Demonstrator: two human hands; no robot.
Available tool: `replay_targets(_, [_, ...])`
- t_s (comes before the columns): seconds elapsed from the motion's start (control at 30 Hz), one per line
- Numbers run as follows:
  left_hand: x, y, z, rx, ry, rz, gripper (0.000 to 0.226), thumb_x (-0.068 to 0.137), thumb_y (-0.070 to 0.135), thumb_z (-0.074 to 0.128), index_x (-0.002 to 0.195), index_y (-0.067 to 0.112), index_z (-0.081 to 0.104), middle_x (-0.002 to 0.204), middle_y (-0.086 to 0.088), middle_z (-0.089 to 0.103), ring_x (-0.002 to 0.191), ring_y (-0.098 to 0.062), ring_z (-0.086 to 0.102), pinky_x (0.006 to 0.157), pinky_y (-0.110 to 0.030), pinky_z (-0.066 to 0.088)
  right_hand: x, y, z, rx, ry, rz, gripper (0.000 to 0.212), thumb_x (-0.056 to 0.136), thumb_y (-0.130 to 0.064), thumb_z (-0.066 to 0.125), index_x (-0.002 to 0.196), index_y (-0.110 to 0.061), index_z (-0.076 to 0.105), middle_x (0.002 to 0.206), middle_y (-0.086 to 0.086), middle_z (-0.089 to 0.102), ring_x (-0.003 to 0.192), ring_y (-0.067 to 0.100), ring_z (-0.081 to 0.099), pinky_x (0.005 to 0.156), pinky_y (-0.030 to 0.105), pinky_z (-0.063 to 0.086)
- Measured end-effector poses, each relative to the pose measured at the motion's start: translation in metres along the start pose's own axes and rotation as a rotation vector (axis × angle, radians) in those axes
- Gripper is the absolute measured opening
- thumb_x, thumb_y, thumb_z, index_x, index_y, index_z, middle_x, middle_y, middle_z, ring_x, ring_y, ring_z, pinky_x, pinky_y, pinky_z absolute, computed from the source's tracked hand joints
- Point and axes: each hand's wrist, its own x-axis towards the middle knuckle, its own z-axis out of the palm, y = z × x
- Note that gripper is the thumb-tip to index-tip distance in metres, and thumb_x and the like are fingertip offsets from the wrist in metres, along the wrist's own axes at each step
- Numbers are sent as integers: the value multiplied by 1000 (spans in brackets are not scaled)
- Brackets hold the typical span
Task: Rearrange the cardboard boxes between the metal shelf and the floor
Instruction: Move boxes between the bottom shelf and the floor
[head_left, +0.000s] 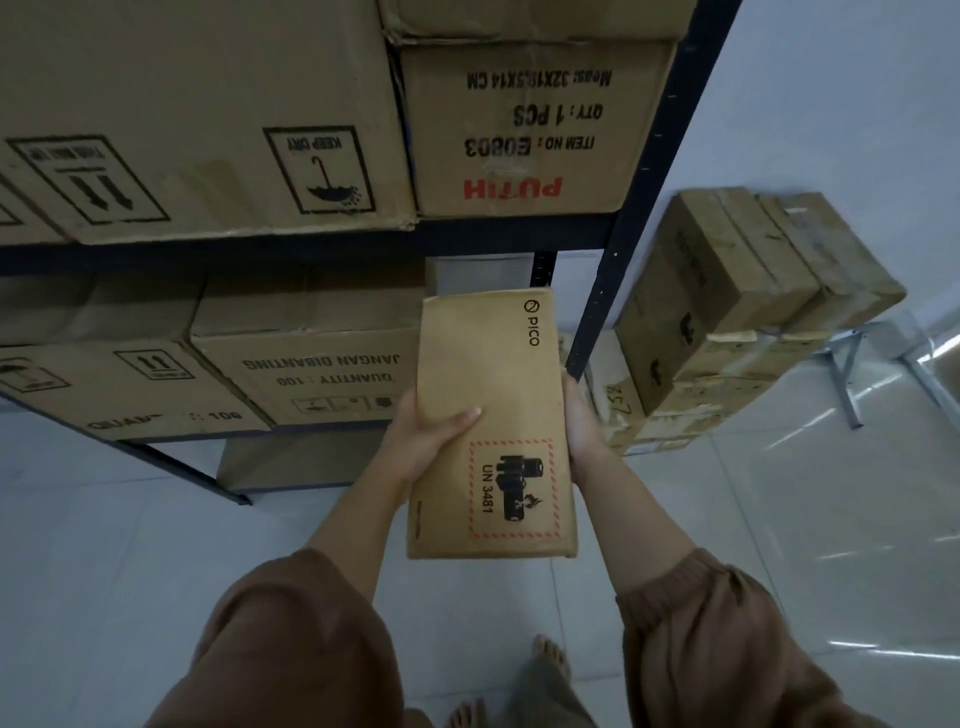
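Both hands grip the PICO box (491, 415), left hand (423, 441) thumb on top, right hand (584, 423) clasping its edge. Its long axis points toward the metal shelf (631, 208), just before the shelf's corner post.

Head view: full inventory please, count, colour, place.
PICO box: 1, brown, held before the shelf's right end.
metal shelf: 1, dark, left and centre.
upper-shelf boxes: 3 in view, brown, one printed PUTIH in red.
lower-shelf boxes: 2 in view, brown, left.
box under the shelf: 1, brown, low centre.
floor stack: several boxes, brown, right of the shelf.
metal stand: 1, grey, far right.
floor: 1, pale tiles.
left hand: 1, grips the PICO box's left edge.
right hand: 1, holds its right edge.
sleeves: 2, brown, bottom.
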Motion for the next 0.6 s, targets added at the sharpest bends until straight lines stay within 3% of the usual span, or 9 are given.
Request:
replay_targets(0.1, [24,7,9,-16,35,-12,72,76,37,82,136,32,43,121,4,63,102,-16,65,77,-34,54,20,-21,-3,-173,291,27,48,81,-65,54,88,-19,65,95,9,70,93,29,66,90,44,53])
replay_targets(0.17, [41,9,10,-35,32,-11,68,78,36,80,137,40,46,123,4,64,103,-19,67,79,-38,56,29,-30,-5,-181,339,23,39,88,-58,54,78,-20,60,87,7,68,91,28,66,90,43,54])
replay_targets(0.3, [64,8,13,-134,24,-63,75,81,35,77,144,46,39,133,6,58,109,-23,65,83,-46,57,48,-36,-11,-82,175,0,43,85,-58,56,99,-19,68,82,3,70,85,28,69,85,43,55])
replay_targets(0.37, [73,6,19,-66,22,-71,79,82,38,76,148,43,33,137,7,53,113,-19,60,82,-42,54,54,-37,-10,-63,31,-15,53,83,-57,59,119,-19,65,97,7,72,98,31,68,90,45,53])
replay_targets(0.47, [85,1,26,-26,72,-75,85,82,39,76,151,41,26,141,7,50,115,-17,56,87,-41,51,66,-34,-13,-114,-110,-12,83,70,-60,68,145,-31,45,128,4,65,114,28,64,100,51,48])
replay_targets(0.53, [91,-2,26,-3,90,-72,83,84,37,73,151,44,25,141,7,49,119,-21,55,98,-51,48,70,-34,-16,-180,-153,-69,76,79,-45,67,148,-32,40,132,2,63,113,23,65,99,49,51])
replay_targets(0.6, [95,-4,28,66,116,-49,77,91,28,66,152,44,22,140,10,47,121,-19,51,101,-51,46,68,-36,-18,-254,-164,-163,57,92,-20,61,145,-30,44,127,1,65,109,19,66,92,42,56])
